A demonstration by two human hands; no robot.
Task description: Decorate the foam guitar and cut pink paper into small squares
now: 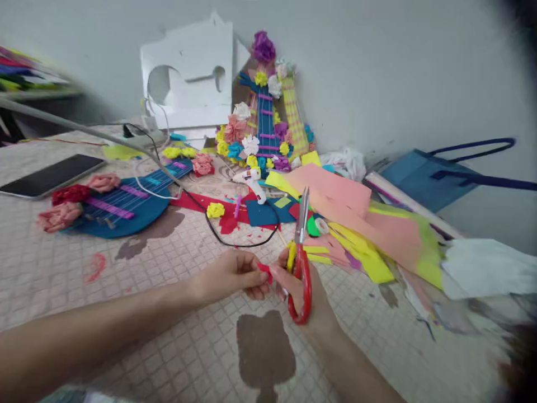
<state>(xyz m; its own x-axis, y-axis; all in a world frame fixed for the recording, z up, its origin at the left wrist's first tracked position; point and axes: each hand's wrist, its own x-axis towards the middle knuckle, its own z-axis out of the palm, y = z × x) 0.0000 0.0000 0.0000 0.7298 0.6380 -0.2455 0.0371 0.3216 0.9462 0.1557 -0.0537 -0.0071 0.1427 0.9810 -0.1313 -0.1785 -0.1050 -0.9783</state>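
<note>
My left hand [237, 273] is closed in a pinch on a small red scrap [265, 271], which looks like felt or crepe paper. The thumb and fingertips of my right hand [314, 296] meet the scrap's other side. Hooked in that same right hand is a pair of scissors [305, 268] with red handles, blades pointing up and away. A small yellow piece [291, 255] shows by the right fingers; how it is held cannot be made out. Beyond my hands lie a white glue gun [252, 182], a yellow paper flower [215, 210] and a blue sheet [258, 214].
At left are a blue guitar-shaped craft [145, 208] with paper flowers and a phone [52, 174]. A black cord [230, 244] loops in front. Pink and yellow sheets [335, 187] pile at right, near a blue bag [423, 176]. Flower-covered guitar crafts [265, 120] lean against the wall.
</note>
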